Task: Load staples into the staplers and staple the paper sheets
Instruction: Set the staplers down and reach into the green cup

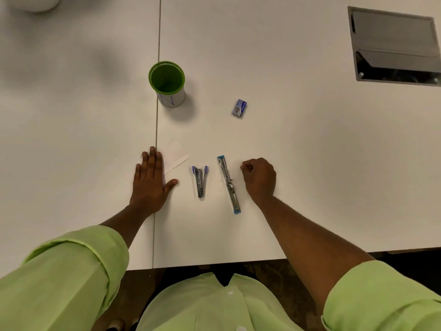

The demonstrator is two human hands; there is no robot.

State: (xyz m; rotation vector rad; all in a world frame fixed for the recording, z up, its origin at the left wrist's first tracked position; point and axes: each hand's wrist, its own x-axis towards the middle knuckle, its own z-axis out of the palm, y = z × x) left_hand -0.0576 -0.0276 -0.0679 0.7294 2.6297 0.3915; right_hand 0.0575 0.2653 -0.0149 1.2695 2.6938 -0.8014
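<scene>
- Metal staplers lie side by side on the white table point(298, 144): the blue-tipped stapler point(200, 181) partly open in a V, the long stapler point(228, 185) swung fully flat.
- White paper sheets point(176, 154) rest just left of them, their near edge under the left hand point(150, 180), which lies flat with fingers straight.
- Curled beside the long stapler, the right hand point(259, 177) appears to hold nothing.
- Loading seems not yet begun; the next move likely calls for the staple box point(239, 108), farther back.
- Off left stands a green cup point(167, 83).
</scene>
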